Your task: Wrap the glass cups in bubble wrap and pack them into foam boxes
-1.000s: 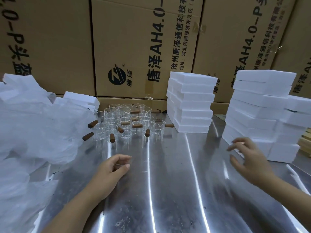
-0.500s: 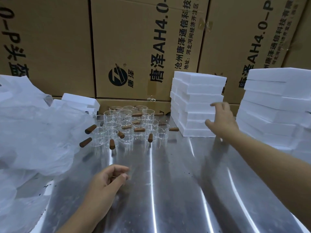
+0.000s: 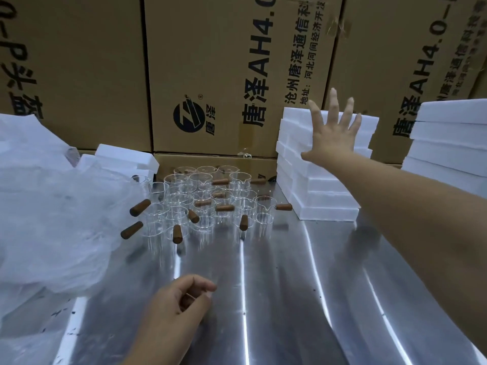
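Note:
Several clear glass cups [image 3: 205, 204] with brown wooden handles stand grouped at the back of the steel table [image 3: 284, 291]. A heap of bubble wrap [image 3: 50, 214] lies at the left. White foam boxes are stacked behind the cups to the right [image 3: 316, 196], with a taller stack at the far right [image 3: 450, 143]. My right hand [image 3: 333, 130] reaches out with fingers spread in front of the top of the middle foam stack. My left hand [image 3: 179, 306] rests near the table's front with fingers loosely curled, and I see nothing held in it.
Large brown cardboard cartons [image 3: 224, 75] form a wall right behind the table. A few more foam boxes [image 3: 123, 156] lie at the back left, partly under the bubble wrap. Bare steel lies between my hands.
My right hand rose from low at the right up to the top of the middle foam stack, its fingers now spread. My left hand stayed put, curling slightly.

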